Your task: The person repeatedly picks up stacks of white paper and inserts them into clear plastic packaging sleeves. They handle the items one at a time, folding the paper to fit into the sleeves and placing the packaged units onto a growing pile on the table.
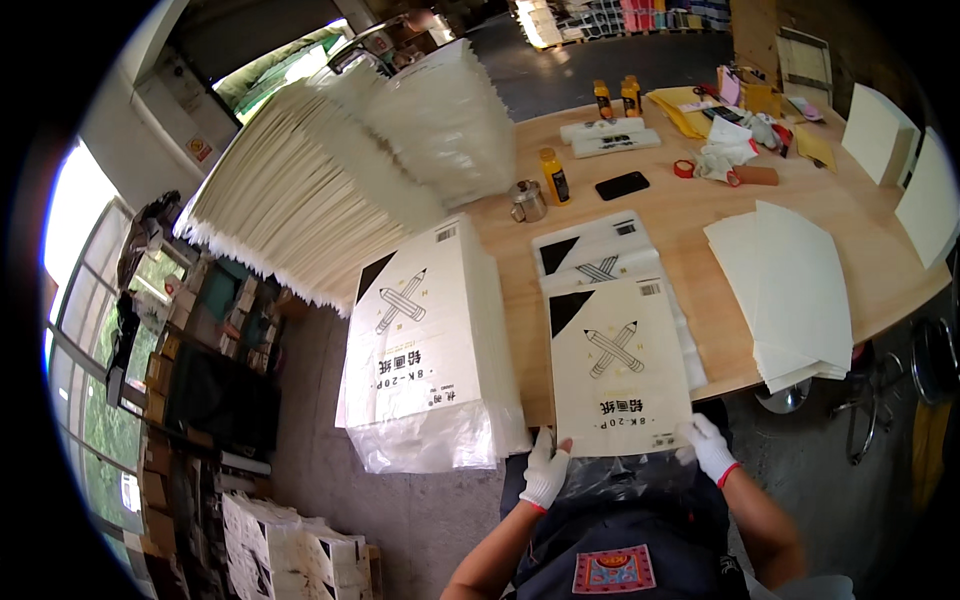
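Observation:
A pack of drawing paper (pixel 600 410), with crossed pencils and a black corner printed on its cover, lies in a clear plastic sleeve in front of me. Its near end reaches past the table edge, and the sleeve's loose clear flap (pixel 610 477) hangs toward my apron. My left hand (pixel 545 472), in a white glove, grips the near left corner, thumb on top. At the near right corner is my gloved right hand (pixel 711 450), closed on the edge, its fingertips slightly blurred. Beneath the pack lie printed plastic sleeves (pixel 592 245).
A tall stack of bagged packs (pixel 425 330) stands at left, before large piles of white sheets (pixel 300 190). Loose white sheets (pixel 785 290) lie at right on the wooden table (pixel 690 215). Farther back are a phone (pixel 622 185), a metal cup (pixel 528 201) and an orange bottle (pixel 554 177).

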`<state>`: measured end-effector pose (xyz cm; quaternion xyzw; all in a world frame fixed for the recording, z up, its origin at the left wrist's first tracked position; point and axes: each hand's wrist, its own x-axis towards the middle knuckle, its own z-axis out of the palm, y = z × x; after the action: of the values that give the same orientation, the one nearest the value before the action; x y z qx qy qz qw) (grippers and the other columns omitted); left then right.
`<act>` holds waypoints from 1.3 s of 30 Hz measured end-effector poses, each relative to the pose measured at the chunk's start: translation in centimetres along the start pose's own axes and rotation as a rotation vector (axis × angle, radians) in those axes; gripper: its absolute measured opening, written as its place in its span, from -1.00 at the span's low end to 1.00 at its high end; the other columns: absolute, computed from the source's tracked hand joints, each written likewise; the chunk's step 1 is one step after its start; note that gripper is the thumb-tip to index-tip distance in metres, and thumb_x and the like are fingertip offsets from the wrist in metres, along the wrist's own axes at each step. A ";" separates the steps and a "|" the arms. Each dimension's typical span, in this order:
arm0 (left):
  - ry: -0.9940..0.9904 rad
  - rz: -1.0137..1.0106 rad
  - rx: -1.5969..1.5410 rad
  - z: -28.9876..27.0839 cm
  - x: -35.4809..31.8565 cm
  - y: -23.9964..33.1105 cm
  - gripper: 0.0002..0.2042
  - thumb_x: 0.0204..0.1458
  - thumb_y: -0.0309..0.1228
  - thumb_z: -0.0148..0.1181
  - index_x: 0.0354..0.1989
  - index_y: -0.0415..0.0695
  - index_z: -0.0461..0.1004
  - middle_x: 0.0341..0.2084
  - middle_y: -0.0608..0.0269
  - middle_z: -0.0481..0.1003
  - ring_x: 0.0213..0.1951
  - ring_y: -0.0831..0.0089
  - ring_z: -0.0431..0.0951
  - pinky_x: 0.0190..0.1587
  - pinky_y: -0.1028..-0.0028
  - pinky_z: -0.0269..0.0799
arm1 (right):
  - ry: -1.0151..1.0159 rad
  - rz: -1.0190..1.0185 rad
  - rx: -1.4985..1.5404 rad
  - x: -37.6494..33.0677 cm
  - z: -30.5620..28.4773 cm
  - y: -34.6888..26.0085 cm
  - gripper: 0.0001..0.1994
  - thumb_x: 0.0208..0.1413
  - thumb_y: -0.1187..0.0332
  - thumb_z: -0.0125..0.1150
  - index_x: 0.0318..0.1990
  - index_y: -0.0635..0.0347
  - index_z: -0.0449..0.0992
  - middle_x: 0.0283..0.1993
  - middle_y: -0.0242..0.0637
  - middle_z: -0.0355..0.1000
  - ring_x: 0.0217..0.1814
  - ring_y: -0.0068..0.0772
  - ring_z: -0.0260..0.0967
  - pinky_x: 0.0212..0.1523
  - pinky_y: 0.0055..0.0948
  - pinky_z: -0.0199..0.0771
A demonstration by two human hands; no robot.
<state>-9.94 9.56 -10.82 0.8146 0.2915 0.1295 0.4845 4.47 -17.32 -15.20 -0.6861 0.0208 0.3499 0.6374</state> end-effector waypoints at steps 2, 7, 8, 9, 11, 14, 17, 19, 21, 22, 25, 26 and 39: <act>-0.072 -0.046 0.046 -2.9 0.0 7.5 -0.75 0.10 -0.45 0.12 -0.12 -0.33 0.33 -0.41 0.07 0.45 -0.31 0.57 0.48 -0.23 0.50 0.39 | -0.104 -0.008 0.143 -0.5 1.2 1.4 -0.84 0.23 0.30 0.03 -0.16 0.16 0.44 -0.38 -0.35 0.45 -0.53 -0.56 0.39 -0.57 -0.56 0.41; 0.132 0.265 0.042 -10.0 -3.4 10.9 -0.76 0.02 -0.41 0.23 -0.19 -0.19 0.36 -0.57 0.16 0.46 -0.51 0.60 0.47 -0.47 0.57 0.37 | -0.368 -0.075 0.404 -1.2 8.0 -4.2 -0.71 0.19 0.36 0.08 0.02 0.29 0.42 -0.13 -0.26 0.47 -0.08 -0.51 0.38 -0.04 -0.51 0.38; 0.252 0.284 -0.129 -12.2 -2.8 10.4 -0.77 0.05 -0.46 0.19 -0.13 -0.22 0.38 -0.52 0.22 0.45 -0.52 0.63 0.45 -0.50 0.60 0.34 | -0.407 -0.145 0.329 -0.6 9.6 -5.9 -0.68 0.20 0.35 0.07 0.05 0.31 0.41 -0.09 -0.25 0.46 -0.02 -0.50 0.34 0.03 -0.52 0.31; 0.376 0.324 -0.304 -14.5 -2.4 9.9 -0.76 0.07 -0.51 0.15 -0.08 -0.25 0.39 -0.46 0.28 0.44 -0.52 0.66 0.42 -0.54 0.62 0.32 | -0.448 -0.215 0.254 0.1 11.3 -7.9 -0.66 0.20 0.34 0.07 0.08 0.33 0.40 -0.04 -0.24 0.45 0.05 -0.50 0.31 0.10 -0.52 0.25; 0.604 0.231 -0.440 -19.3 -0.8 10.4 -0.74 0.12 -0.53 0.08 0.00 -0.26 0.40 -0.42 0.40 0.40 -0.54 0.73 0.35 -0.60 0.68 0.23 | -0.532 -0.447 0.096 2.7 15.4 -11.8 -0.66 0.23 0.29 0.02 0.05 0.33 0.42 -0.06 -0.28 0.45 0.00 -0.56 0.33 0.01 -0.56 0.29; 0.611 0.322 -0.235 -26.6 3.5 10.4 -0.76 0.18 -0.33 0.05 -0.14 -0.26 0.41 -0.38 0.37 0.41 -0.37 0.65 0.37 -0.32 0.60 0.30 | -0.527 -0.423 -0.099 2.7 21.8 -19.6 -0.64 0.24 0.13 0.02 -0.24 0.32 0.49 -0.39 -0.32 0.46 -0.24 -0.54 0.42 -0.24 -0.51 0.36; 0.595 0.094 -0.400 -32.3 7.1 0.9 -0.69 0.18 -0.26 0.05 -0.08 -0.28 0.42 -0.33 0.32 0.45 -0.31 0.60 0.38 -0.24 0.60 0.30 | -0.371 -0.541 -0.555 2.5 25.7 -21.9 -0.48 0.17 -0.10 -0.01 -0.52 0.22 0.45 -0.62 -0.20 0.39 -0.55 -0.22 0.43 -0.48 -0.29 0.36; 0.516 -0.038 -0.293 -31.5 7.9 -3.9 -0.63 0.18 -0.26 0.00 0.06 -0.26 0.37 -0.28 0.30 0.48 -0.31 0.56 0.39 -0.20 0.57 0.31 | -0.270 -0.596 -0.692 2.6 26.3 -21.5 -0.44 0.15 -0.16 -0.07 -0.56 0.19 0.47 -0.64 -0.12 0.41 -0.59 -0.03 0.39 -0.52 -0.13 0.35; 0.533 0.078 0.036 -28.7 7.9 -4.1 -0.57 0.20 -0.24 -0.04 0.18 -0.23 0.31 -0.41 0.42 0.38 -0.44 0.64 0.29 -0.36 0.61 0.22 | -0.095 -0.799 -0.813 2.2 26.3 -20.8 -0.43 0.13 -0.18 -0.05 -0.58 0.18 0.45 -0.68 -0.16 0.40 -0.57 -0.11 0.41 -0.51 -0.17 0.35; 0.561 0.112 0.005 -28.1 7.3 -3.1 -0.55 0.22 -0.22 -0.03 0.19 -0.23 0.30 -0.56 0.53 0.26 -0.55 0.76 0.18 -0.52 0.67 0.12 | -0.014 -0.896 -0.871 1.6 26.3 -20.4 -0.43 0.12 -0.19 -0.05 -0.59 0.17 0.45 -0.70 -0.19 0.39 -0.56 -0.14 0.43 -0.50 -0.19 0.35; 0.608 0.094 -0.104 -27.7 7.0 -2.9 -0.55 0.22 -0.20 -0.04 0.17 -0.26 0.32 -0.58 0.55 0.24 -0.57 0.77 0.16 -0.54 0.67 0.08 | 0.065 -1.064 -1.014 -0.1 26.4 -19.7 -0.44 0.06 -0.21 0.04 -0.47 0.22 0.44 -0.73 -0.17 0.36 -0.65 -0.18 0.39 -0.60 -0.27 0.36; 0.626 0.055 -0.123 -27.5 6.8 -2.7 -0.56 0.22 -0.20 -0.04 0.15 -0.27 0.33 -0.60 0.56 0.22 -0.58 0.77 0.15 -0.55 0.67 0.07 | 0.098 -1.106 -1.064 -0.6 26.6 -19.4 -0.44 0.05 -0.21 0.05 -0.44 0.23 0.44 -0.74 -0.18 0.35 -0.67 -0.20 0.39 -0.62 -0.29 0.36; 0.902 -0.008 -0.340 -22.9 5.6 -4.7 -0.30 0.21 0.06 -0.20 0.29 -0.35 0.07 0.20 -0.12 0.20 0.24 0.19 0.18 0.24 0.31 0.15 | -0.088 -0.880 -1.361 -1.5 24.9 -14.8 -0.46 0.01 -0.18 0.08 -0.15 0.16 0.38 -0.43 -0.16 0.49 -0.38 -0.18 0.50 -0.39 -0.21 0.44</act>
<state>-18.43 30.94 -3.91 0.5853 0.4505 0.5136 0.4366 -0.94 6.96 -0.33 -0.8544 -0.4935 0.0297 0.1600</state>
